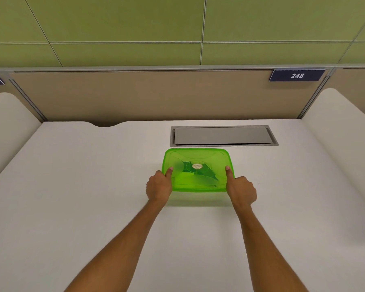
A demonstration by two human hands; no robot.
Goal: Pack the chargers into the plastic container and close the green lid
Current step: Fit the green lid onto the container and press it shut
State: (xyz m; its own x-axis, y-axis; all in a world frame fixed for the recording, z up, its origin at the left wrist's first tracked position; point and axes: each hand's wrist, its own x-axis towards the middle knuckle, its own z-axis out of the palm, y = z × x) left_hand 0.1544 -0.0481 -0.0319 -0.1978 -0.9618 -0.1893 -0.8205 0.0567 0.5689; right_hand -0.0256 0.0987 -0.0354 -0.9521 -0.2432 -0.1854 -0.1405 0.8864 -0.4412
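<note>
- The lid (198, 159), translucent green, lies flat over the container (195, 193), whose near wall shows only as a faint green band under the lid's near edge.
- The container sits on the white desk (93, 186), a little right of centre and just near of the grey hatch (221, 135) let into the desk top.
- The left hand (159, 187) grasps the container's near-left corner: its thumb lies on top of the lid along the left rim, and its fingers curl down around the side, out of view.
- The right hand (241, 190) grasps the near-right corner in the same way, thumb pointing away along the lid's right rim, fingers wrapped down the side.
- Both forearms are bare and reach in from the near edge, one on each side of the container.
- A round pale sticker (197, 166) sits at the middle of the lid.
- Darker green shapes show through the lid around and near of the sticker; what they are cannot be told.
- Whether the lid is fully snapped down along its rim cannot be told.
- Beyond the desk stands a tan partition (135, 95), with a dark plate (297, 75) reading 248 at its upper right.
- Above the partition is a green panelled wall (124, 24).
- White curved side panels (346, 123) flank the desk at left and right.
</note>
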